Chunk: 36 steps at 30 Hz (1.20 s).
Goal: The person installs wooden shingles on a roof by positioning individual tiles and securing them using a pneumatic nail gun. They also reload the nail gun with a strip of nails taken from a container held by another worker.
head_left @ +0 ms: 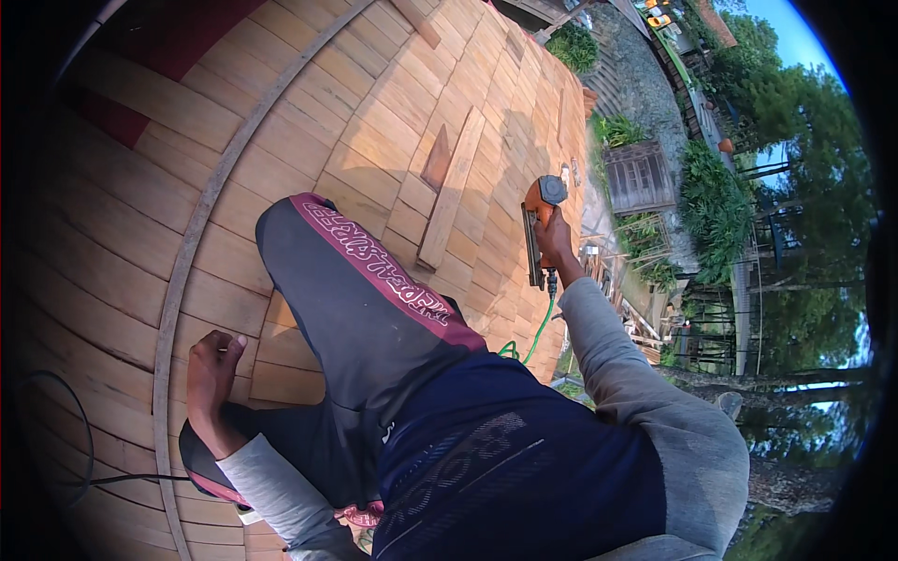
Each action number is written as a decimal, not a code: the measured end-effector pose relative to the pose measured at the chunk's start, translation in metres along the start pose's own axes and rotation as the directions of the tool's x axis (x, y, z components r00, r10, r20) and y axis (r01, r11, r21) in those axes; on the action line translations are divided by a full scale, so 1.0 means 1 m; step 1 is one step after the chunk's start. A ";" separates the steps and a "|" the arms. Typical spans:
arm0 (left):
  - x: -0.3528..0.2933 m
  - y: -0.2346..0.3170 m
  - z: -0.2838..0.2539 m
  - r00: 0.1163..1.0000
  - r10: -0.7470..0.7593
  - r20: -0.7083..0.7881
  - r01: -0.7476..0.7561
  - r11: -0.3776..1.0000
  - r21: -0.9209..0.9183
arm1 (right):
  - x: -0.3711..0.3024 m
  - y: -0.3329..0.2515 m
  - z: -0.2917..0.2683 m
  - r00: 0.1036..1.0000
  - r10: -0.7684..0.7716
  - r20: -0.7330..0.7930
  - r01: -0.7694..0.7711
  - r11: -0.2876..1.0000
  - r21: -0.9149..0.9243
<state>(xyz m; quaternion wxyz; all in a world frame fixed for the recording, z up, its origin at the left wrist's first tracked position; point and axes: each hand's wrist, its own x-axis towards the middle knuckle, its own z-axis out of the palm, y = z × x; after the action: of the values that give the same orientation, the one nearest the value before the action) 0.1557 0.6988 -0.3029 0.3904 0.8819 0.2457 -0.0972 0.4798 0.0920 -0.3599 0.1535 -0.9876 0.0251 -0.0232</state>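
Note:
My right hand (558, 239) is wrapped round the handle of an orange and black air nailer (537, 198), held out at the right above the edge of the wooden shingles (374, 140). A green air hose (543, 329) runs from the bottom of its grip down toward my body. On the left, my left hand (210, 369) hovers by my bent leg, over the shingles. Its fingers are curled in, with the thumb against them. Whatever it may hold is hidden.
A loose plank (453, 192) and a short wood offcut (436, 159) lie on the sloping shingles ahead. A long narrow batten (192, 229) crosses them at the left, near a black cable (86, 421). Beyond the right edge, the ground lies lower, with plants and a small wooden structure (640, 178).

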 end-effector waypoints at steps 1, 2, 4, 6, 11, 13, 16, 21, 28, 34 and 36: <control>0.003 0.002 0.004 1.000 0.007 0.005 -0.007 1.000 0.007 | 0.000 0.006 -0.001 0.999 -0.017 -0.030 0.017 1.000 0.006; 0.006 0.005 0.013 0.996 0.060 -0.065 -0.060 0.998 0.009 | 0.001 -0.001 0.000 1.000 0.023 -0.018 -0.020 0.989 0.147; 0.012 0.042 0.034 0.956 0.219 -0.195 -0.216 0.976 0.035 | -0.008 -0.019 0.000 0.995 0.096 0.035 -0.102 0.902 0.420; 0.015 0.096 0.056 0.920 0.316 -0.232 -0.350 0.929 -0.123 | -0.020 -0.072 -0.009 0.989 0.095 0.109 -0.144 0.681 0.718; 0.027 0.187 0.120 0.804 0.497 -0.325 -0.558 0.820 -0.126 | -0.016 -0.171 -0.063 0.966 -0.092 0.242 -0.191 0.378 0.906; 0.025 0.215 0.137 0.818 0.514 -0.259 -0.555 0.823 -0.120 | -0.026 -0.210 -0.088 0.938 -0.209 0.276 -0.198 0.330 0.923; 0.024 0.230 0.153 0.817 0.448 -0.363 -0.549 0.796 -0.254 | -0.041 -0.255 -0.094 0.911 -0.305 0.279 -0.197 0.272 0.942; 0.025 0.209 0.157 0.834 0.404 -0.375 -0.522 0.799 -0.299 | -0.057 -0.305 -0.104 0.867 -0.438 0.237 -0.218 0.094 0.971; 0.018 0.194 0.157 0.803 0.350 -0.483 -0.532 0.786 -0.315 | -0.087 -0.321 -0.084 0.850 -0.455 0.266 -0.228 0.138 0.964; 0.023 0.189 0.145 0.848 0.399 -0.348 -0.517 0.768 -0.379 | -0.091 -0.318 -0.091 0.881 -0.421 0.217 -0.178 0.131 0.975; 0.024 0.196 0.148 0.832 0.406 -0.378 -0.533 0.775 -0.340 | -0.092 -0.318 -0.091 0.895 -0.407 0.180 -0.141 0.125 0.982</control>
<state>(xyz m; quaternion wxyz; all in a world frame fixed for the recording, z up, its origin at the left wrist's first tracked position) 0.2794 0.4856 -0.2858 0.5482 0.8105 0.0838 0.1883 0.3971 0.3724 -0.1801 0.7602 -0.6182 -0.1206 0.1592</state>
